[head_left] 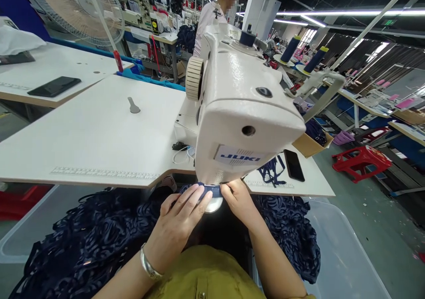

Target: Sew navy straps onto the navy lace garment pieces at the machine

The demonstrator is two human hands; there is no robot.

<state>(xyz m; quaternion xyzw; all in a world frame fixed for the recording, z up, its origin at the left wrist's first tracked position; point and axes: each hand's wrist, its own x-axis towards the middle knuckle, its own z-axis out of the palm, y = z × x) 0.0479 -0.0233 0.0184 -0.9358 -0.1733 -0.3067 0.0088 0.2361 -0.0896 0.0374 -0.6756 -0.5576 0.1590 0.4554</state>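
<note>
My left hand (181, 219) lies on a piece of navy fabric (213, 191) under the head of a white JUKI sewing machine (250, 126). Its front fingers are stretched over the cloth, and a silver bangle (149, 263) circles the wrist. At the fabric's right end, my right hand (239, 200) is closed, pinching the edge between thumb and fingers. The machine head hides the needle area. Below the hands shows a round, pale lit surface (214, 205). Navy ruffled garments are heaped at left (96, 232) and right (288, 232).
The white table (99, 130) has a printed ruler along its front edge. Navy strips (274, 170) and a phone (294, 165) lie right of the machine; a small metal plate (133, 106) lies left. A fan (83, 6), a red stool (361, 162) and a person (212, 15) are beyond.
</note>
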